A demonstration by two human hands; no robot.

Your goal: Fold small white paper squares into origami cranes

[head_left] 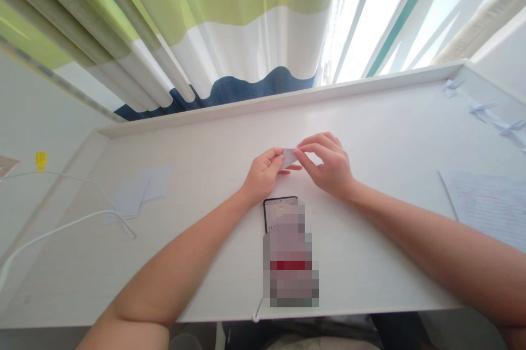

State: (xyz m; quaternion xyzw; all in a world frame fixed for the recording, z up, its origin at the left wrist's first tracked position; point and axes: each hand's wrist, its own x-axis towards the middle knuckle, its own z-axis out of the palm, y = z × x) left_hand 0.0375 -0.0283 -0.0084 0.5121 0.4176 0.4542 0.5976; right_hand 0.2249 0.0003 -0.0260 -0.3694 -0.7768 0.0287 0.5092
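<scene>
Between my hands, above the white desk, is a small folded piece of white paper (289, 158). My left hand (265, 172) pinches its left side between thumb and fingers. At its upper right corner, the thumb and index finger of my right hand (326, 164) close on the paper. Some left fingertips show beneath it. Just below my hands lies a smartphone (281, 208), its screen lit and most of it blurred out by large pixels.
Loose paper sheets (133, 191) lie at the left on the desk (213, 164). Lined paper (489, 202) is at the right. Several folded paper pieces (485, 109) sit at the far right. A white cable (66, 229) crosses the left side. A raised rim (246, 106) edges the back, before curtains (255, 38).
</scene>
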